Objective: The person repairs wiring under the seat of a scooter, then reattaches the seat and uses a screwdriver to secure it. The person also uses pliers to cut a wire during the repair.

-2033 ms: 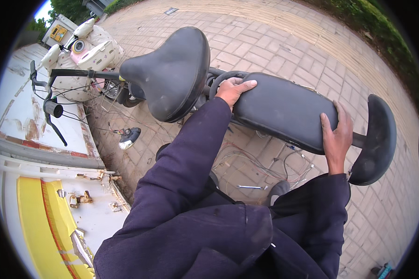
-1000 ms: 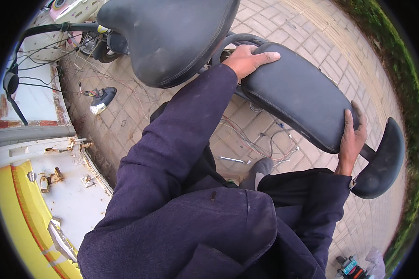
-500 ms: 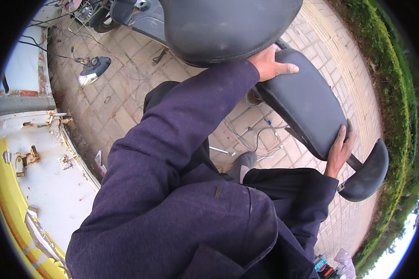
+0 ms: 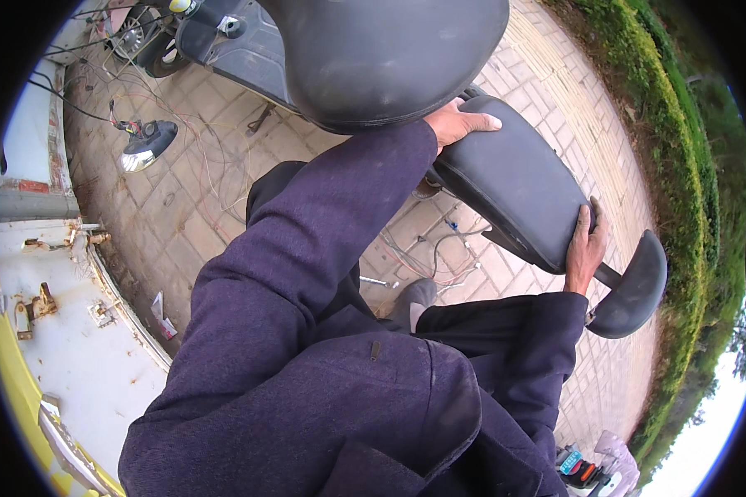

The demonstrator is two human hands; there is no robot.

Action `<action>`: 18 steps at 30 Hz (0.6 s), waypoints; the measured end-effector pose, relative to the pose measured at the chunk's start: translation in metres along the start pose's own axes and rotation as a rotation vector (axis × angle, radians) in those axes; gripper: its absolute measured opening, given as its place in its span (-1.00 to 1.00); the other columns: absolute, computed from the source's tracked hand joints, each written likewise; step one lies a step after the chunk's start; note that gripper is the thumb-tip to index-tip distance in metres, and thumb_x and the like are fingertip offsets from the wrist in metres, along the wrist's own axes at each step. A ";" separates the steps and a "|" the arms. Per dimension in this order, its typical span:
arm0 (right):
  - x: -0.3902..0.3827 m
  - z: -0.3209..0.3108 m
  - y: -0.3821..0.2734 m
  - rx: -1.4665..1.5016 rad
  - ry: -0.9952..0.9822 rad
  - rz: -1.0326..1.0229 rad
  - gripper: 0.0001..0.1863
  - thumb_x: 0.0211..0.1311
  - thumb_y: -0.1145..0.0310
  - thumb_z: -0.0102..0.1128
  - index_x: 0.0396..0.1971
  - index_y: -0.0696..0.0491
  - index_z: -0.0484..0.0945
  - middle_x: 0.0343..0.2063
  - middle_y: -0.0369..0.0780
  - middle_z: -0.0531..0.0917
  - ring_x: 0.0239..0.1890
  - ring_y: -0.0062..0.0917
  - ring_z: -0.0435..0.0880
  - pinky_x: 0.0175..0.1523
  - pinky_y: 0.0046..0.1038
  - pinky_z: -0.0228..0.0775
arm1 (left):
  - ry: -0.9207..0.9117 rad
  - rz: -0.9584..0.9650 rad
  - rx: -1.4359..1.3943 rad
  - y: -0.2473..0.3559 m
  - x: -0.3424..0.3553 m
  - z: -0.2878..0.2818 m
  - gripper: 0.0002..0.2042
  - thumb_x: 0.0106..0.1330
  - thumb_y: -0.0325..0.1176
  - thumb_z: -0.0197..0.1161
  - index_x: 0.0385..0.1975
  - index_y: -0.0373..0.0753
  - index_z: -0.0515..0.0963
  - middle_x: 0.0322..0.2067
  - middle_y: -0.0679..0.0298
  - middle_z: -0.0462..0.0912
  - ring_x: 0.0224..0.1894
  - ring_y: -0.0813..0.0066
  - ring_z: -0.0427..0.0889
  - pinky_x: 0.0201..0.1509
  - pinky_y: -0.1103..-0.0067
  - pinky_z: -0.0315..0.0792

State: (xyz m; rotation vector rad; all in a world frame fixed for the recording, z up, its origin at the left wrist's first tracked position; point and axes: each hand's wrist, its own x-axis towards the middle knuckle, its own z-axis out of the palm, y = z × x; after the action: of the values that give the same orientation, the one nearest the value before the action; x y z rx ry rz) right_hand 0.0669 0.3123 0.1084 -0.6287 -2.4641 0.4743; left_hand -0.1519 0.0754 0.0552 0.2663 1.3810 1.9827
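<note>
I grip a long black rear seat cushion (image 4: 510, 182) of a vehicle with both hands. My left hand (image 4: 456, 124) holds its front end, just under the edge of the broad black saddle (image 4: 389, 58), with the thumb on top of the cushion. My right hand (image 4: 587, 244) is closed on its rear end, fingers over the edge. Beside that hand a curved black backrest pad (image 4: 638, 282) sits on a short bar. Below the cushion, loose wires (image 4: 431, 261) and a metal wrench (image 4: 377, 282) lie on the paving near my shoe (image 4: 419, 302).
The vehicle's footboard (image 4: 240, 58) and a wheel lie at upper left. A black-and-chrome lamp (image 4: 149, 145) with wires is on the paving (image 4: 182, 215). Rusty white and yellow panels (image 4: 75, 315) line the left. A hedge (image 4: 663, 157) runs along the right; other objects sit at lower right.
The view has turned and leaned over the vehicle: the saddle looms larger and the handlebar has left view. The cushion appears more angled, with both my hands still gripping it.
</note>
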 end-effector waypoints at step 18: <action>-0.026 0.008 0.001 0.187 0.144 0.067 -0.45 0.50 0.13 0.01 0.28 0.24 0.40 0.22 0.00 0.49 0.28 -0.23 0.45 0.38 -0.29 0.20 | 0.044 0.214 0.044 0.020 -0.009 -0.085 -0.58 0.47 -0.09 0.10 0.03 -0.39 0.48 -0.17 -0.03 0.68 -0.18 0.21 0.71 -0.11 0.48 0.58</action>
State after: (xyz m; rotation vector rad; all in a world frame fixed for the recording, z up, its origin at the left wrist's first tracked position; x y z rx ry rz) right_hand 0.0820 0.2982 0.0907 -0.6453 -2.2381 0.6539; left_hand -0.1988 0.0028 0.0402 0.4075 1.4783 2.1442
